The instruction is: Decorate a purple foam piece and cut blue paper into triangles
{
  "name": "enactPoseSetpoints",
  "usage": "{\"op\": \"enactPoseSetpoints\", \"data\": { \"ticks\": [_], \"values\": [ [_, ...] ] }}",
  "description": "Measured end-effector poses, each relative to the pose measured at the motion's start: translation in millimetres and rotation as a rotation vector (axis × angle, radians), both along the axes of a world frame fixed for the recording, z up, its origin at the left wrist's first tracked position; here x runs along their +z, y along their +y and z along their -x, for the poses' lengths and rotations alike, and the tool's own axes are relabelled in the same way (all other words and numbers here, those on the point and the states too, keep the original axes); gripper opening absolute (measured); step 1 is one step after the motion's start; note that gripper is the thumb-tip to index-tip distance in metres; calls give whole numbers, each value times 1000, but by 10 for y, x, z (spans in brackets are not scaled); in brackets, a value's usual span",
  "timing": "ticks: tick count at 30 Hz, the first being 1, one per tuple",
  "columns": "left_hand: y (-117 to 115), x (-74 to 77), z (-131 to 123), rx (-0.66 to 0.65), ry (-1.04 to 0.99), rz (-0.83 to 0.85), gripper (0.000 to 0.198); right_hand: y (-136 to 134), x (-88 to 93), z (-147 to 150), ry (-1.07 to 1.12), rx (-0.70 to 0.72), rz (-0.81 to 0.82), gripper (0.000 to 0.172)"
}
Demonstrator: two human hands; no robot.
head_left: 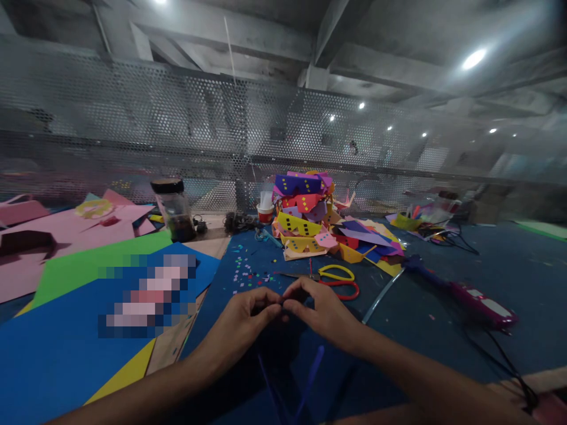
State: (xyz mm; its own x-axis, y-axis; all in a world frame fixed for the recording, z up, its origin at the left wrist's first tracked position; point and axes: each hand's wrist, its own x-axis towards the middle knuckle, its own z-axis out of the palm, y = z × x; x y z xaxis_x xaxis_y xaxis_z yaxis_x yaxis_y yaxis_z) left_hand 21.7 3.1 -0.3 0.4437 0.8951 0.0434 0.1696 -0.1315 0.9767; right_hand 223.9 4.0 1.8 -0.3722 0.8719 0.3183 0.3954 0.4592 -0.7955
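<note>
My left hand (pixel 248 316) and my right hand (pixel 321 310) meet low in the middle of the head view, fingertips pinched together on a small dark piece (pixel 283 304) that I cannot make out clearly. Thin blue strips (pixel 310 372) hang below the hands. Just beyond the right hand lie yellow-handled scissors (pixel 334 273) and red-handled scissors (pixel 343 288) on the dark blue sheet (pixel 420 319). Small paper bits (pixel 243 271) are scattered ahead of the left hand.
A pile of folded coloured paper shapes (pixel 310 221) stands behind the scissors. Blue (pixel 53 348), green (pixel 101 262) and pink (pixel 66 227) sheets lie left, with a dark-lidded jar (pixel 174 209). A purple glue gun (pixel 469 295) with cable lies right. Perforated metal screen (pixel 177 130) behind.
</note>
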Motion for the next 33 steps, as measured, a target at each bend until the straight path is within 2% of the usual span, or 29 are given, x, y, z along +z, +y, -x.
{"op": "enactPoseSetpoints", "data": {
  "ticks": [5,12,20,28,33],
  "values": [
    [6,-33,-8,3,-70,17,20,34,-40,-13,2,25,60,10],
    [10,-27,9,-10,-8,-32,20,48,-63,-8,-9,76,67,14],
    [17,-20,-7,19,116,-33,24,28,-67,-6,-62,43,-79,9],
    [-9,-20,-4,-22,64,-18,26,6,-71,-7,-101,35,-219,8],
    [-16,17,-6,-39,34,13,28,-6,-77,-21,-94,38,-190,9]
  ]
}}
